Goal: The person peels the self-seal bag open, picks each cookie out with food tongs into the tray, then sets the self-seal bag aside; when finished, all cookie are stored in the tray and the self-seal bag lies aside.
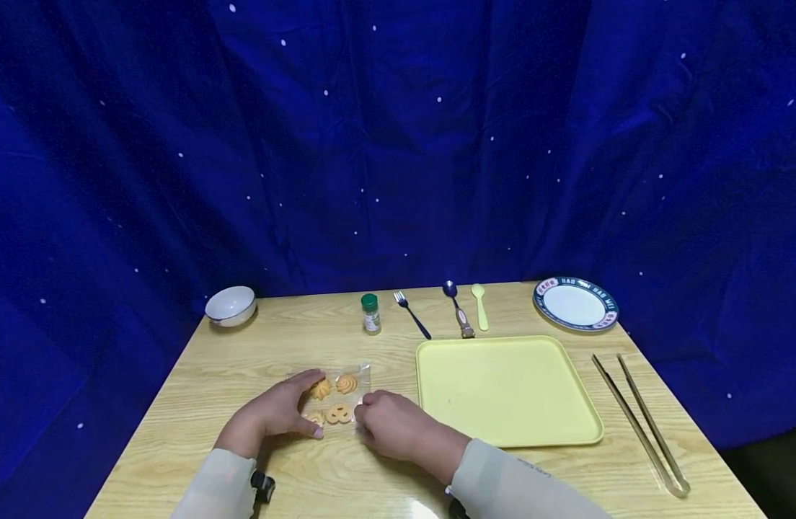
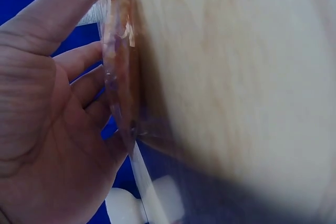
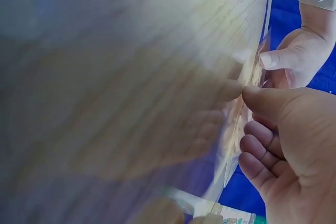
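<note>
A clear plastic packet (image 1: 342, 398) with several baked cookies (image 1: 347, 383) inside lies flat on the table, left of a yellow tray (image 1: 508, 393). My left hand (image 1: 275, 409) rests over its left part, fingers and thumb spread across the far and near sides, covering some of the cookies. In the left wrist view the packet (image 2: 122, 66) shows edge-on beside the extended fingers. With curled fingers, my right hand (image 1: 398, 427) pinches the packet's right edge. The right wrist view shows its thumb (image 3: 262, 98) at the film, close to the left thumb.
Along the back stand a white bowl (image 1: 231, 305), a green-capped seasoning jar (image 1: 370, 315), a fork (image 1: 412, 315), a dark spoon (image 1: 459, 310), a pale yellow spoon (image 1: 480, 306) and a blue-rimmed plate (image 1: 575, 304). Long metal tongs (image 1: 641, 425) lie right of the tray.
</note>
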Demonstrator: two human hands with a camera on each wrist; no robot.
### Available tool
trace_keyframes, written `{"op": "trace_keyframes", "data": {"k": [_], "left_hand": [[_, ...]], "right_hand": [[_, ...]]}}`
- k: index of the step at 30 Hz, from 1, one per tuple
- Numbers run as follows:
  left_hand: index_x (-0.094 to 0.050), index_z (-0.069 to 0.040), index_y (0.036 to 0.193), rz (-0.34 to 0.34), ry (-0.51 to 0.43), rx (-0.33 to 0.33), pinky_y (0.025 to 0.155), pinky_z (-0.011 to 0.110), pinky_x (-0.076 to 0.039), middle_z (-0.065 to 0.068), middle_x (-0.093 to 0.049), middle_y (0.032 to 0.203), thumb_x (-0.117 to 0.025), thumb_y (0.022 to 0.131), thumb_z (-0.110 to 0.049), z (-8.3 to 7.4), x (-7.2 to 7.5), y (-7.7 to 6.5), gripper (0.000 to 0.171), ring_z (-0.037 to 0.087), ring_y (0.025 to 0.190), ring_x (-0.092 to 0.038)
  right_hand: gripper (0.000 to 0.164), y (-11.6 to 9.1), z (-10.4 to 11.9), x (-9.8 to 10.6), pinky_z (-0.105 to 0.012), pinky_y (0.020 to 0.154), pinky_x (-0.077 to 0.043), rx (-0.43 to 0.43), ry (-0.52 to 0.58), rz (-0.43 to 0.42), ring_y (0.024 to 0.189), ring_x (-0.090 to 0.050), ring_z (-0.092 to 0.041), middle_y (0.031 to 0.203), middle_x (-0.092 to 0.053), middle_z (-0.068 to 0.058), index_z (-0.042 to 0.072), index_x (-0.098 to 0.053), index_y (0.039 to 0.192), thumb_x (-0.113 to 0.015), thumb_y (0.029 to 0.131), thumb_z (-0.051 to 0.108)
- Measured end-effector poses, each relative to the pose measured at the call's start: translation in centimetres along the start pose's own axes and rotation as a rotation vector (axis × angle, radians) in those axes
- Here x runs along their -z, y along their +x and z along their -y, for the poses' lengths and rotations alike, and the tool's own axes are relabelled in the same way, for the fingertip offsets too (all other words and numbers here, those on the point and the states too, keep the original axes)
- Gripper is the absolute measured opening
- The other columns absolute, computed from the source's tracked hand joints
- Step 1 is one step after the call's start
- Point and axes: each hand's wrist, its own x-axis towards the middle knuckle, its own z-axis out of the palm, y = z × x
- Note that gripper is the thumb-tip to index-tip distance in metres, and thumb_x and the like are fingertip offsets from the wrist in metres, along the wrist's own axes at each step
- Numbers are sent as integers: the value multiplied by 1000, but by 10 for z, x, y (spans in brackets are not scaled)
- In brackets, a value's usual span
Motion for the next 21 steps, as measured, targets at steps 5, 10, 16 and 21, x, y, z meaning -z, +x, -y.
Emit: {"op": "trace_keyframes", "data": {"k": [5, 10, 16, 21], "left_hand": [[-44, -17, 156, 3, -4, -6, 123, 61, -27, 10, -36, 165, -99, 61, -35, -1, 1, 0, 111, 41, 153, -29], [-43, -19, 156, -1, 19, -14, 123, 61, -26, 8, -35, 165, -98, 62, -37, 1, 1, 0, 111, 40, 153, -28], [-44, -18, 156, 0, 36, -21, 123, 60, -27, 8, -35, 165, -98, 62, -38, 2, 0, 1, 111, 39, 153, -28], [-45, -16, 155, -6, 26, -17, 123, 60, -27, 9, -35, 165, -99, 60, -36, 1, -1, 2, 111, 40, 153, -28]], "right_hand": [[22, 0, 0, 0, -21, 59, -50, 21, -21, 14, 63, -54, -3, 72, -56, 11, 24, -62, 72, -73, 91, 23], [26, 0, 1, -4, -23, 61, -52, 30, -46, 21, 63, -56, -3, 69, -56, 12, 25, -60, 68, -70, 92, 23], [28, 0, 2, -4, -22, 60, -51, 7, -28, 21, 62, -56, -3, 67, -55, 12, 25, -59, 66, -69, 92, 21], [27, -1, 2, -3, -21, 62, -54, -22, -11, 14, 64, -57, -2, 67, -55, 12, 24, -60, 67, -68, 92, 20]]}}
